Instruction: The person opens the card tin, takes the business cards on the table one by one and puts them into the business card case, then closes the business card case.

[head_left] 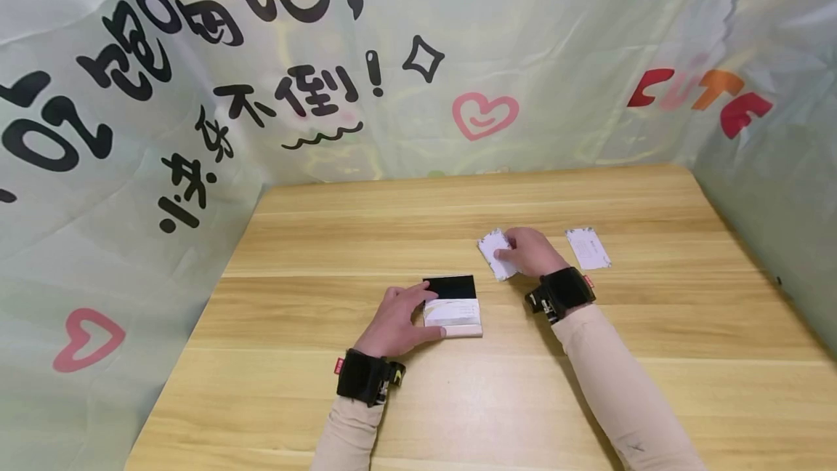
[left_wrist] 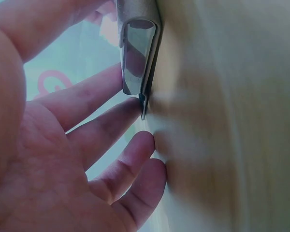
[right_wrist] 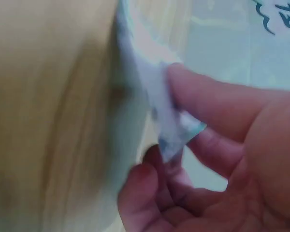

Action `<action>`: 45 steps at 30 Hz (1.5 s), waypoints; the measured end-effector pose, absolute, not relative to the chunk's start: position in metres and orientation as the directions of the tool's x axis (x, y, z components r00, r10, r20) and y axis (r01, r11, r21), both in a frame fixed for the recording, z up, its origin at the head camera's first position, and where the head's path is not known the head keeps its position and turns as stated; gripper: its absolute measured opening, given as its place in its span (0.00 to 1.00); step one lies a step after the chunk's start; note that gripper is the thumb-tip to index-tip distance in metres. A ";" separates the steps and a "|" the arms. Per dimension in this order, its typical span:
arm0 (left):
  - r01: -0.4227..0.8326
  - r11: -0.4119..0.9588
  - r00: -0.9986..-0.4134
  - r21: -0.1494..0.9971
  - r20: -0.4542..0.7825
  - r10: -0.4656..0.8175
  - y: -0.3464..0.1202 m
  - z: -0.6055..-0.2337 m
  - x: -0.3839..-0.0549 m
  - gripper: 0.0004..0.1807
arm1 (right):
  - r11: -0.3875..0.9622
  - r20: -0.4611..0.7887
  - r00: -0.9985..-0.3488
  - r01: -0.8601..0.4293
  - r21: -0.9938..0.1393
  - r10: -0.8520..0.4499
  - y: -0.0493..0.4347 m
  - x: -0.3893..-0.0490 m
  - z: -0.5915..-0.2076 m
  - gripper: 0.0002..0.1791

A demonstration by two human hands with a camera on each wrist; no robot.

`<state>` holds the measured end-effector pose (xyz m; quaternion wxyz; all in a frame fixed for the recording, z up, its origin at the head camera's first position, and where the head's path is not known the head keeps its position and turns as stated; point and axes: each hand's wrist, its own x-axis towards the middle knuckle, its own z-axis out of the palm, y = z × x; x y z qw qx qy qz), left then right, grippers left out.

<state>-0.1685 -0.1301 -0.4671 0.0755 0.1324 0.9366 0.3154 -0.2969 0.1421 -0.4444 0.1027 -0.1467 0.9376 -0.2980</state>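
Note:
A business card case (head_left: 458, 286) lies open on the table, its inside black along the far part and a stack of cards (head_left: 451, 312) in the near part. My left hand (head_left: 395, 322) holds the case from its left side, thumb at the near edge and fingers at the far edge. In the left wrist view the case (left_wrist: 139, 53) shows its end, with the other fingers spread below. Farther right, my right hand (head_left: 532, 253) pinches a white card (head_left: 493, 254) with a patterned border. Seen from the right wrist, that card (right_wrist: 152, 72) bends, the thumb pressing its face.
Another white card (head_left: 588, 248) with a patterned border lies flat on the wooden table (head_left: 294, 238), right of my right hand. A printed cloth (head_left: 562, 42) hangs behind the table and along both sides.

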 end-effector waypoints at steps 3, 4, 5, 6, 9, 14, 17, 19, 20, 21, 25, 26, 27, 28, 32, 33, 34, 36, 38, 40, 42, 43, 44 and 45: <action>0.205 0.766 -0.953 0.609 -0.055 0.299 -0.130 -0.468 -0.168 0.36 | 0.763 -0.086 -0.919 -0.265 -0.589 -0.386 0.141 -0.290 -0.447 0.18; 0.206 0.766 -0.952 0.609 -0.055 0.300 -0.130 -0.468 -0.168 0.35 | 0.756 -0.076 -0.913 -0.282 -0.590 -0.400 0.139 -0.287 -0.447 0.20; 0.206 0.765 -0.952 0.610 -0.055 0.301 -0.131 -0.468 -0.168 0.35 | 0.748 -0.065 -0.910 -0.293 -0.595 -0.409 0.138 -0.285 -0.447 0.22; 0.206 0.765 -0.952 0.610 -0.055 0.301 -0.131 -0.468 -0.169 0.35 | 0.736 -0.049 -0.905 -0.312 -0.601 -0.423 0.136 -0.282 -0.446 0.23; 0.207 0.762 -0.952 0.614 -0.053 0.302 -0.131 -0.467 -0.170 0.36 | 0.683 -0.016 -0.878 -0.360 -0.636 -0.479 0.131 -0.275 -0.441 0.21; 0.168 0.762 -0.960 0.626 -0.071 0.271 -0.130 -0.466 -0.170 0.46 | 0.518 -0.043 -0.771 -0.384 -0.764 -0.635 0.127 -0.262 -0.433 0.11; 0.128 0.765 -0.966 0.631 -0.095 0.240 -0.129 -0.465 -0.170 0.53 | 0.454 -0.056 -0.715 -0.379 -0.806 -0.697 0.123 -0.256 -0.435 0.12; 0.113 0.767 -0.968 0.632 -0.105 0.229 -0.129 -0.465 -0.171 0.55 | 0.441 -0.042 -0.697 -0.405 -0.801 -0.715 0.118 -0.255 -0.437 0.13; 0.107 0.768 -0.968 0.632 -0.111 0.225 -0.128 -0.464 -0.170 0.55 | 0.443 -0.034 -0.691 -0.425 -0.790 -0.722 0.117 -0.254 -0.438 0.13; 0.104 0.769 -0.968 0.631 -0.113 0.224 -0.128 -0.464 -0.170 0.55 | 0.446 -0.020 -0.686 -0.452 -0.773 -0.728 0.115 -0.254 -0.439 0.12; 0.095 0.775 -0.967 0.624 -0.125 0.220 -0.127 -0.464 -0.170 0.54 | 0.486 -0.008 -0.662 -0.541 -0.686 -0.749 0.112 -0.253 -0.442 0.13; 0.095 0.777 -0.967 0.622 -0.127 0.220 -0.127 -0.464 -0.170 0.54 | 0.498 -0.014 -0.659 -0.554 -0.667 -0.752 0.112 -0.253 -0.442 0.13; 0.094 0.778 -0.967 0.622 -0.128 0.220 -0.127 -0.464 -0.170 0.53 | 0.507 -0.019 -0.656 -0.564 -0.652 -0.755 0.112 -0.253 -0.442 0.14; 0.096 0.779 -0.967 0.620 -0.127 0.220 -0.127 -0.464 -0.170 0.53 | 0.514 -0.025 -0.655 -0.569 -0.642 -0.756 0.112 -0.253 -0.443 0.16; 0.099 0.777 -0.968 0.621 -0.122 0.221 -0.127 -0.464 -0.170 0.53 | 0.512 -0.036 -0.638 -0.583 -0.631 -0.770 0.108 -0.251 -0.442 0.20; 0.099 0.776 -0.967 0.622 -0.122 0.222 -0.127 -0.464 -0.170 0.53 | 0.505 -0.035 -0.628 -0.590 -0.630 -0.777 0.107 -0.250 -0.442 0.21; 0.100 0.776 -0.967 0.623 -0.122 0.222 -0.127 -0.464 -0.170 0.53 | 0.499 -0.035 -0.619 -0.597 -0.628 -0.784 0.106 -0.250 -0.441 0.22; 0.096 0.774 -0.968 0.626 -0.124 0.220 -0.128 -0.465 -0.170 0.53 | 0.491 -0.042 -0.603 -0.604 -0.628 -0.796 0.104 -0.249 -0.440 0.22; 0.096 0.773 -0.968 0.627 -0.123 0.220 -0.127 -0.465 -0.170 0.53 | 0.492 -0.048 -0.601 -0.603 -0.629 -0.798 0.102 -0.248 -0.439 0.23; 0.097 0.772 -0.968 0.629 -0.121 0.221 -0.127 -0.465 -0.169 0.53 | 0.490 -0.058 -0.597 -0.594 -0.638 -0.800 0.101 -0.247 -0.438 0.23; 0.105 0.769 -0.967 0.631 -0.116 0.227 -0.128 -0.465 -0.169 0.53 | 0.489 -0.084 -0.587 -0.577 -0.655 -0.805 0.099 -0.246 -0.438 0.23; 0.110 0.767 -0.966 0.632 -0.112 0.231 -0.128 -0.465 -0.169 0.52 | 0.485 -0.095 -0.580 -0.568 -0.664 -0.809 0.099 -0.246 -0.438 0.23; 0.114 0.766 -0.966 0.633 -0.110 0.235 -0.128 -0.465 -0.169 0.52 | 0.481 -0.105 -0.570 -0.564 -0.672 -0.815 0.098 -0.245 -0.438 0.23; 0.118 0.764 -0.965 0.635 -0.109 0.239 -0.128 -0.465 -0.169 0.52 | 0.477 -0.113 -0.560 -0.562 -0.676 -0.821 0.098 -0.245 -0.438 0.23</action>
